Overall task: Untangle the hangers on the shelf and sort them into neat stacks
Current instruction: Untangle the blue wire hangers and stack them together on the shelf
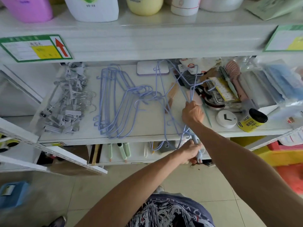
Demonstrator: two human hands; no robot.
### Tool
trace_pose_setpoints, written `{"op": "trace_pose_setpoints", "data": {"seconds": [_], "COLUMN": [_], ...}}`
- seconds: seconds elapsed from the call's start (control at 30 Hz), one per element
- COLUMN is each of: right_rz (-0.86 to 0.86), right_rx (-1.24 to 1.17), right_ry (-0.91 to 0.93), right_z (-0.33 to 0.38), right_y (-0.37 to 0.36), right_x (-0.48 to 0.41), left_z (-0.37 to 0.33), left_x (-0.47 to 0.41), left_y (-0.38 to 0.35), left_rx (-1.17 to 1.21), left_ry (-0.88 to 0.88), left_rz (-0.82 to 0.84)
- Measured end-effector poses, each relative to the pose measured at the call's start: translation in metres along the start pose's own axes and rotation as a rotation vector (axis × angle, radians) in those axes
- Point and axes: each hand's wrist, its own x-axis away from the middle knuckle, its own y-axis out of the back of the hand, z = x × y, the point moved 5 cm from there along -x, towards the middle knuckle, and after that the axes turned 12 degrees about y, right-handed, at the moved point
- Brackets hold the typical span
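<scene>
Nearest, at the shelf's (147, 126) front edge, my left grip (191, 151) curls round the low ends of the tangled blue hangers (180, 88). Farther in, my right grip (193, 114) clenches their wires. A sorted blue stack (113, 104) lies left.

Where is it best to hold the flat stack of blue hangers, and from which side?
Likely the bunched necks of the blue hanger stack, from above: all wires meet there beside the hooks, while the long bars spread wider.

On the shelf (147, 125), clip hangers (65, 104) lie left of the stacked wire hangers (111, 104), with a clock (226, 118) at right.
</scene>
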Motion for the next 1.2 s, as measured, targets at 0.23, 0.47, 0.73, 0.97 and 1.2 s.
{"op": "trace_pose_setpoints", "data": {"seconds": [0.23, 0.47, 0.73, 0.97, 1.2], "right_rz": [-0.032, -0.069, -0.083, -0.049, -0.047], "right_rx": [-0.073, -0.137, -0.264, -0.307, -0.398], "right_ry": [0.033, 0.026, -0.027, -0.097, -0.153], "right_z": [0.018, 0.028, 0.031, 0.029, 0.033], "right_y": [0.029, 0.054, 0.054, 0.049, 0.041], "right_x": [-0.001, -0.009, -0.008, -0.011, -0.011], "left_z": [-0.005, -0.004, -0.021, 0.011, 0.019], "left_x": [-0.031, -0.035, -0.025, 0.008, 0.056], "left_y": [0.018, 0.017, 0.046, 0.113, 0.271], "left_rx": [0.056, 0.065, 0.177, -0.117, -0.221], "left_ry": [-0.127, -0.180, -0.298, -0.270, -0.549], "left_rz": [-0.231, -0.218, -0.243, 0.035, -0.998]}}
